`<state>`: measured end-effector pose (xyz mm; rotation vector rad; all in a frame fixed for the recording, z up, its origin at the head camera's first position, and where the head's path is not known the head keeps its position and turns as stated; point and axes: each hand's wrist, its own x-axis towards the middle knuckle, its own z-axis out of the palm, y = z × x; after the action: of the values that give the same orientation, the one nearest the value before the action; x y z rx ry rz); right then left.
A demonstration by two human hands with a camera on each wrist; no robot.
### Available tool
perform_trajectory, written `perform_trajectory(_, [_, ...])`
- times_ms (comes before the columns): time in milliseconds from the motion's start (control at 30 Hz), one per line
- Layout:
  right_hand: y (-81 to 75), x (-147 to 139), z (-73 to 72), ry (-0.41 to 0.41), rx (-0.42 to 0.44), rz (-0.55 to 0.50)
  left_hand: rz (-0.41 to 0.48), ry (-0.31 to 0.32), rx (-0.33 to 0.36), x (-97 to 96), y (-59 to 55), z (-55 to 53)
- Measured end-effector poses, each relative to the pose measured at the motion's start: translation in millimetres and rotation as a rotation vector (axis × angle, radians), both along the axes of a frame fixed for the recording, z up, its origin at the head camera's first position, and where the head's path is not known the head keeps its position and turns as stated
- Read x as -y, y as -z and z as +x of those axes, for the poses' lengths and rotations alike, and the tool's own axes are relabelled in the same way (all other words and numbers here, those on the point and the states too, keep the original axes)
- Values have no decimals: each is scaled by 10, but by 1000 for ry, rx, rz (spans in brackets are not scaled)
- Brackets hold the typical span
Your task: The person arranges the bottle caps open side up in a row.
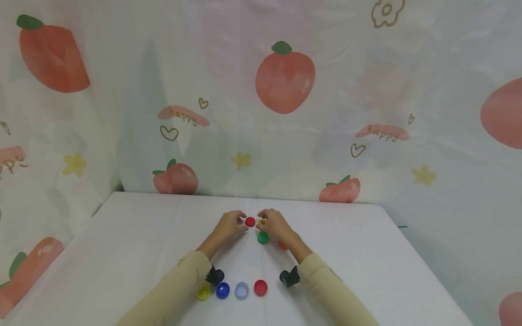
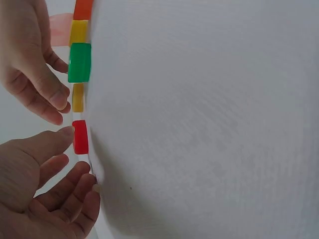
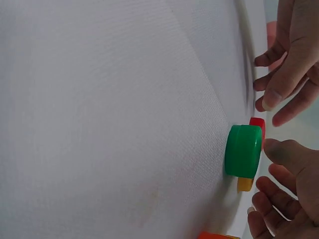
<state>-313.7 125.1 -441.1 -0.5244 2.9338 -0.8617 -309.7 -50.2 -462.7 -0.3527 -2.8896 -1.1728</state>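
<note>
In the head view a red bottle cap [image 1: 250, 222] lies at the far middle of the table, just right of the left hand [image 1: 229, 225]. The thumb and fingers of that hand are spread apart at the cap's left side. My right hand [image 1: 277, 225] is over a yellow cap [image 1: 263, 222], partly covering it, with its fingers loosely bent and parted. In the right wrist view a green cap [image 3: 243, 151] stands nearer than the yellow one, beside the right thumb. An orange cap [image 1: 283, 245] is partly hidden under the right wrist.
Nearer the person, a row holds a yellow cap [image 1: 203, 292], a dark blue cap [image 1: 223, 290], a pale blue cap [image 1: 242, 290] and another red cap [image 1: 260, 287]. The white table [image 1: 346, 253] ends at a fruit-print cloth [image 1: 285, 149] behind.
</note>
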Motion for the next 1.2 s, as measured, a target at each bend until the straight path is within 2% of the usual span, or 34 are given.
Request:
perform_trajectory(233, [36,27,-47,9,58,2,0,-1,-7,-31,4,-38])
perform_trajectory(300, [31,34,-51,-7,45,22,-12,-1,-12,-31,-1,-55])
perform_trajectory(533, [28,76,-106,-14,57,54,-48,-19,42,-36,-35,-96])
perform_trajectory(667, [46,87,-125,-30,27,86,-65,-21,66,-48,-24,-128])
perform_trajectory(967, [70,116,-139,-43,-42,146,-107,35,-27,-59,42,-163])
perform_trajectory(1200, [68,122,-150,-44,-59,133,-104,28,-30,-63,19,-134])
